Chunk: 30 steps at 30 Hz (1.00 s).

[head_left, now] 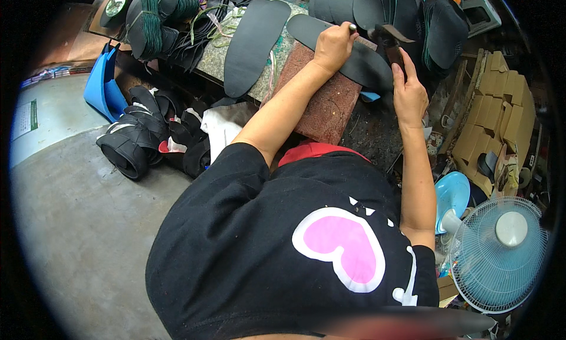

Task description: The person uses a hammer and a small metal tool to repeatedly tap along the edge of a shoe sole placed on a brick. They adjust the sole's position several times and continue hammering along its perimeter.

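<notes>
Sole, dark grey, long, round-ended

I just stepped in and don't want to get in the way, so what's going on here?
Someone is working at a bench with both bare hands. The left hand grips a small metal rod over a dark sole-shaped piece lying across a reddish block. The right hand holds what looks like a hammer, raised beside it. Another sole-shaped piece lies to the left. Where the rod's lower end sits is hidden.
</notes>
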Tool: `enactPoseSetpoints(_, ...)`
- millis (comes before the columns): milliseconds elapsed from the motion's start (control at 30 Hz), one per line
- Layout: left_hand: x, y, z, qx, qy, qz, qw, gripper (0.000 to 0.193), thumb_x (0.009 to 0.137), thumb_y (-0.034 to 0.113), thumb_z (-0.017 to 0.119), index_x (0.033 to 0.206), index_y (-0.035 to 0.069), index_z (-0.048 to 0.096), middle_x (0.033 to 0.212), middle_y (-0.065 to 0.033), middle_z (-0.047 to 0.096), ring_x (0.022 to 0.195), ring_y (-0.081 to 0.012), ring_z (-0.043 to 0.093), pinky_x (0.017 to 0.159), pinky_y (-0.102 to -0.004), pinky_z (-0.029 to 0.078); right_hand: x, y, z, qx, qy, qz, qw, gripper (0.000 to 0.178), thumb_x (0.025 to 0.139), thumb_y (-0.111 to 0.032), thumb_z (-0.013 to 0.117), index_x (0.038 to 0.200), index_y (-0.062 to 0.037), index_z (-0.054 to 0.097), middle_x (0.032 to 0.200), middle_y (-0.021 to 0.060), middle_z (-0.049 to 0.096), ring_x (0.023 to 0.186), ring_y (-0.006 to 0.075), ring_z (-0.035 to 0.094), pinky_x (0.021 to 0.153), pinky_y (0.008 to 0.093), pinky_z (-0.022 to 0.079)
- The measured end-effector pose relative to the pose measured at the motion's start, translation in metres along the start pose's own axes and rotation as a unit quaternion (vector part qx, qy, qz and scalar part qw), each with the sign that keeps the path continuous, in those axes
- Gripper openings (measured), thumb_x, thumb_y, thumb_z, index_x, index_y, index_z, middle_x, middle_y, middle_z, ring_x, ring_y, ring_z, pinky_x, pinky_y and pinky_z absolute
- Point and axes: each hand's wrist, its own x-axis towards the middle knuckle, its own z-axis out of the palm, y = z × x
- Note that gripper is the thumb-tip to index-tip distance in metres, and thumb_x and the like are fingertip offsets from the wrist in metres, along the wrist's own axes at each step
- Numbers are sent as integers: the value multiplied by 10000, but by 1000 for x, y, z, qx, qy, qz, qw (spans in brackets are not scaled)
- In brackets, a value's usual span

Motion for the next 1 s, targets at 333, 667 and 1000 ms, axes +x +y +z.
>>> enactPoseSetpoints(333,9,-13,-20,-522,-212,-386,731,179,962,214,628,1028,49,608,986,-96,710,894,-151,679,791,-282,568,-2,13,8,-125,-53,10,991,427,994,-506,443,1373,-323,519,911,195,710,902,405,682,761,494,522)
enactPoseSetpoints(667,27,-49,-42,-323,170,-211,907,85,911,72,662,961,13,626,869,-63,714,796,-123,681,680,-259,547,1,12,5,-139,-79,19,987,448,1000,-528,419,1393,-323,485,950,192,711,941,413,673,789,499,517)
enactPoseSetpoints(1000,9,-33,-39,-253,93,-279,922,93,898,42,683,936,-22,626,858,-84,696,746,-122,677,648,-253,593,3,14,4,-154,-83,9,985,452,1002,-533,410,1396,-322,478,976,185,713,959,409,672,798,500,519)
